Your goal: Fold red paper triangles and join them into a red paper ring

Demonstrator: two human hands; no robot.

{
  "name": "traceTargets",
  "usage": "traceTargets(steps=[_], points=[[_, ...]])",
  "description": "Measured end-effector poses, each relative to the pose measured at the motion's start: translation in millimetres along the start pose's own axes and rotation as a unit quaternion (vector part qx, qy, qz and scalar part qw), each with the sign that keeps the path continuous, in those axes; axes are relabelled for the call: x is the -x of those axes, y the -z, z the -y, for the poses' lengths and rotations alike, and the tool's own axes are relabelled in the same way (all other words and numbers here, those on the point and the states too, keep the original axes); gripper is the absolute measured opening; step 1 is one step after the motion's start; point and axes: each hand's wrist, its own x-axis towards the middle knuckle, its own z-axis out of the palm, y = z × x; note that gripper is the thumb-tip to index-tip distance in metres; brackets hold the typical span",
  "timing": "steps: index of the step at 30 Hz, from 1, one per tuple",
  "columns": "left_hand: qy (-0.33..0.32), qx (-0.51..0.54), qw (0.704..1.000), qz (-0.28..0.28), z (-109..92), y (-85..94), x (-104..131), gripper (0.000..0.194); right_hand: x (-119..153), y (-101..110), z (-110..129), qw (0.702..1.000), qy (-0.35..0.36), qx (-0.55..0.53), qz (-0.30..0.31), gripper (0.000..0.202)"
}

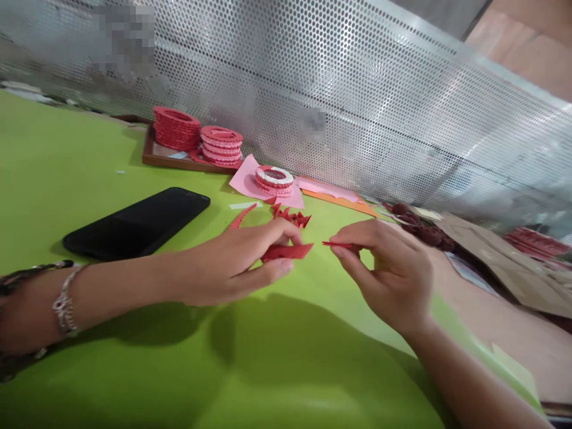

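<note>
Between thumb and fingers, my left hand [243, 259] holds a folded red paper piece [295, 251] whose pointed end faces right. Just across from it, my right hand [393, 271] pinches a thin, flat red paper strip [337, 244] seen edge-on. A small gap separates the two papers. Behind my left fingers lie several small red paper pieces [295, 217], folded to points, and a curved red paper strip [242, 215]. Farther back, a red, white and pink paper ring [274, 179] rests on a pink paper sheet [243, 182].
A black phone [138, 220] lies left on the green tabletop [277, 357]. A brown tray [187, 164] holds stacked red rings [176, 128] and pink-and-red rings [222, 146]. A perforated metal panel [286, 77] stands behind; brown cardboard [504, 262] lies at right.
</note>
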Motion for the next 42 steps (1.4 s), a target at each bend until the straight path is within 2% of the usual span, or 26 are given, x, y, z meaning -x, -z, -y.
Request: traceTargets(steps=[3,7,26,42], points=[[-0.018,-0.012,0.999,-0.027,1.7,-0.6,0.4,0.031,-1.7,2.9,6.6,0.999,0.051,0.016,-0.010,0.011],[-0.035,-0.031,0.999,-0.014,1.0,-0.4,-0.7,0.028,-3.4,4.5,13.4,0.996,0.088,0.024,-0.011,0.011],[-0.067,-0.020,0.997,-0.017,-5.7,1.5,-1.4,0.026,0.8,2.8,10.9,0.995,0.084,0.054,0.028,0.008],[-0.056,0.003,0.998,-0.001,-13.1,4.8,-0.1,0.022,0.2,5.6,11.1,0.991,0.107,0.069,0.037,0.012]])
